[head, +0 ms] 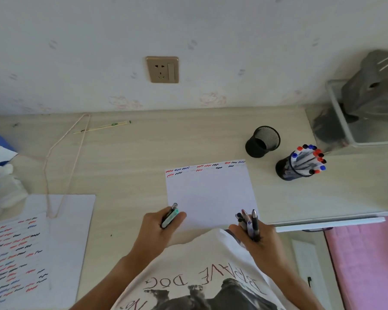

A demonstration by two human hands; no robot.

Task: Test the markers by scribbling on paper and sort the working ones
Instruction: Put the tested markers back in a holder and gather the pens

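A white sheet of paper [211, 193] lies on the desk before me, with red, blue and black scribbles along its far edge. My left hand [159, 229] grips a mint-green pen [169, 217] at the sheet's near left corner. My right hand [255, 238] holds a bundle of several pens [249, 222] at the near right corner, their ends pointing away from me. A dark cup [285, 170] at the right is packed with markers [309, 161] with red, blue and black caps. A black mesh cup [262, 142] leans beside it and looks empty.
Scribble-covered sheets [31, 247] lie at the near left. A cord [63, 166] and a thin stick [102, 126] rest on the far left of the desk. A grey bag in a wire tray [367, 101] stands far right. A wall socket [162, 69] is above.
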